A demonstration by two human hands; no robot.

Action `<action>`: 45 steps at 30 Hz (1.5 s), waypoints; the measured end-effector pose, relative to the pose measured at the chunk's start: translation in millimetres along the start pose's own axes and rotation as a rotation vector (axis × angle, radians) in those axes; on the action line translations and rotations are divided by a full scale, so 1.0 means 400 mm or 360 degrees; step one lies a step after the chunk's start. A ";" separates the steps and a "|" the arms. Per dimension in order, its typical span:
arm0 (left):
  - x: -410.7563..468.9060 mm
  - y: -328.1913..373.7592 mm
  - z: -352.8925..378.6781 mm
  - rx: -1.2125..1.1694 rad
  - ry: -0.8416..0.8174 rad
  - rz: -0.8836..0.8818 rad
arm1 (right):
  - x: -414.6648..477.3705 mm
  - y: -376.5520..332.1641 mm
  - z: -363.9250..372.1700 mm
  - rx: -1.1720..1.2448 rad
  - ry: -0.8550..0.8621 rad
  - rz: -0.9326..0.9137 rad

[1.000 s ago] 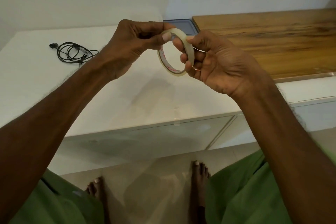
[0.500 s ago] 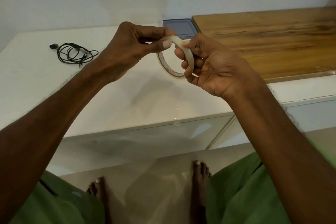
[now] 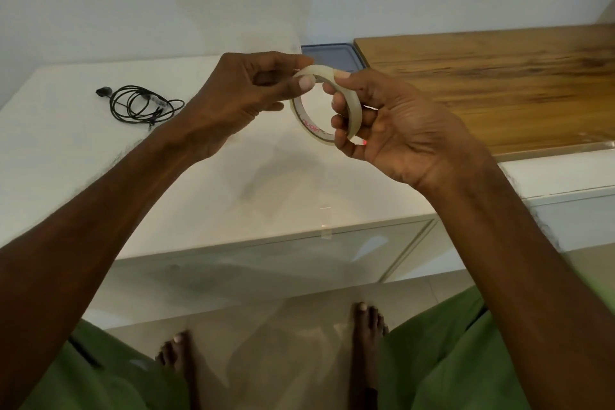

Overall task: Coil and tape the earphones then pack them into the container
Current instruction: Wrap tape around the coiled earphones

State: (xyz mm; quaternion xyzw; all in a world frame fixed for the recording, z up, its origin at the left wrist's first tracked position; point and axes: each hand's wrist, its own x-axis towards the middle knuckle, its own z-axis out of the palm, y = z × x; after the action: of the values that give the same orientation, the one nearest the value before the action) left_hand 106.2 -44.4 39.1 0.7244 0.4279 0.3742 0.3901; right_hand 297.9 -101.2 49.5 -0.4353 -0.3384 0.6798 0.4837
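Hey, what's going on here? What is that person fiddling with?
A person at a white counter holds a roll of clear tape in both hands. The right hand grips the roll with fingers through its middle, while the left hand pinches its top edge, probably hunting for the tape's end. The black earphones lie loosely coiled on the counter to the left, untouched. A blue-lidded container sits by the wall.

Unreadable red lettering inside tape roll point(image 3: 312, 126)

- Your left grip point(image 3: 239, 100) and the tape roll point(image 3: 353, 106) hide the container's point(image 3: 327, 55) near part.
- The roll's red print point(image 3: 314, 126) is too blurred to read.
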 end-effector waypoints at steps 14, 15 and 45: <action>0.006 -0.024 -0.015 -0.0438 -0.0012 -0.0293 | 0.002 -0.009 -0.005 0.0247 -0.0334 0.0027; 0.005 -0.020 -0.014 -0.0409 -0.0014 -0.0283 | 0.002 -0.008 -0.004 0.0227 -0.0293 0.0027; 0.016 -0.012 0.004 -0.0436 -0.0051 -0.0174 | 0.017 0.000 -0.010 -0.0204 0.0254 -0.0123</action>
State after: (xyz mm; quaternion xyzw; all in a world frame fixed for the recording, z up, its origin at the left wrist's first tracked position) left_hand 108.2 -37.4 35.6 0.6459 0.4055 0.3956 0.5119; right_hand 300.7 -94.7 46.1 -0.5047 -0.3583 0.6006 0.5061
